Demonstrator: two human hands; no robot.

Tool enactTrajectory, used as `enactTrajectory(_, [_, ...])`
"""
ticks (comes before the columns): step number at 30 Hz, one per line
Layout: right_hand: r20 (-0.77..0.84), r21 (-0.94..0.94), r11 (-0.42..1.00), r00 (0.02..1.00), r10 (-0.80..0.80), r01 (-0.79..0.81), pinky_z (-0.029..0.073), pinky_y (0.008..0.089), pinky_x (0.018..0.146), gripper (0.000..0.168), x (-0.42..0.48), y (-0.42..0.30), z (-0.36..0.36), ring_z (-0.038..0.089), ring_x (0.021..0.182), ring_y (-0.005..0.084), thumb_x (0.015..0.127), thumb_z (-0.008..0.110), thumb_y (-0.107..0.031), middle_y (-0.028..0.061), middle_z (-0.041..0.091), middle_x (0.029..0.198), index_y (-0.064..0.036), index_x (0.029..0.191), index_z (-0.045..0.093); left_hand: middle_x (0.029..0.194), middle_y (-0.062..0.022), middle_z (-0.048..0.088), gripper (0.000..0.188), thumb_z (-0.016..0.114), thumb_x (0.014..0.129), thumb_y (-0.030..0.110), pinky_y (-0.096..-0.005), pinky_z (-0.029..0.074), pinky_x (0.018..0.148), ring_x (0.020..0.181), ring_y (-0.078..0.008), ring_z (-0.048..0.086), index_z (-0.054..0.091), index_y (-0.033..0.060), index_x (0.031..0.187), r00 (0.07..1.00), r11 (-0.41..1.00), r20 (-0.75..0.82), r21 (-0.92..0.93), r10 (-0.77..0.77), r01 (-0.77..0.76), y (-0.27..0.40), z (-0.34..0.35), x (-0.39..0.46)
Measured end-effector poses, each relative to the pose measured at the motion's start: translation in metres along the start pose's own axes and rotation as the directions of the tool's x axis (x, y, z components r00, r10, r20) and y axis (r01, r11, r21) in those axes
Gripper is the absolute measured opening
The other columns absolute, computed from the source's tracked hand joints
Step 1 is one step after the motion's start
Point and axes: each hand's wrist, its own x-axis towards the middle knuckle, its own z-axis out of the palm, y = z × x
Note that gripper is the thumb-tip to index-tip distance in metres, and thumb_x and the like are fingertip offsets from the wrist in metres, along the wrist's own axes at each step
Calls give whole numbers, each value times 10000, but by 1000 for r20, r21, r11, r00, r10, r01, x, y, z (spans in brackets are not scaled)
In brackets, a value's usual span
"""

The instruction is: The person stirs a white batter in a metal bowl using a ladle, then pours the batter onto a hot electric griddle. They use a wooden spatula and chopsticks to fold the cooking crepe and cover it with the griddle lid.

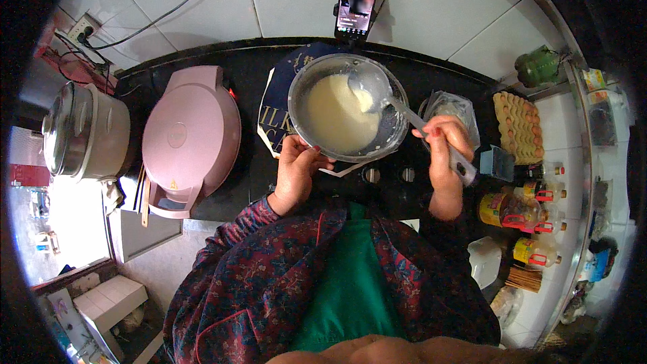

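Note:
A metal bowl (398,137) holding pale cream-coloured batter (337,111) sits in front of me on a dark printed bag (277,106). My left hand (298,164) grips the bowl's near left rim between thumb and fingers. In my right hand (447,144) is the handle of a large ladle (371,92); the ladle's head rests in the bowl, at the right part of the batter, with some pale batter at its lip. To the left of the bowl stands a closed pink electric griddle (189,121), its handle towards me.
A lit phone (356,7) stands by the tiled wall. At far left is a lidded pot (108,131). On the right are a clear plastic bag (452,106), an egg tray (516,126), a small grey container (497,162) and several oil bottles (525,210). Stove knobs (372,176) lie near my front.

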Motion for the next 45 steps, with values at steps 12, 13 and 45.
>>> enactTrajectory(12, [89, 445, 875, 982, 167, -189, 585, 380, 531, 287, -6, -1, -15, 507, 723, 195, 919, 441, -112, 144, 495, 758, 11, 659, 450, 932, -162, 594, 154, 473, 908, 13, -373, 564, 684, 769, -265, 640, 406, 12, 1048, 1000, 1000, 12, -3, 13, -13, -2, -2, 0])
enactTrajectory(13, [56, 465, 867, 984, 171, -177, 578, 373, 518, 297, -6, -3, -19, 501, 722, 195, 921, 446, -120, 138, 492, 756, 6, 651, 446, 931, -163, 594, 154, 472, 908, 12, -374, 564, 685, 770, -264, 640, 406, 11, 1047, 999, 1000, 30, -23, 12, -12, -2, -2, 0])
enactTrajectory(45, [-12, 46, 999, 1000, -2, 3, 452, 294, 662, 108, -3, 0, 4, 569, 714, 199, 874, 559, -33, 121, 596, 808, 15, 777, 570, 958, -173, 594, 165, 461, 895, -23, -375, 572, 667, 758, -273, 654, 381, 32, 1028, 1000, 1000, 11, -16, -1, 1, 1, 0, 0])
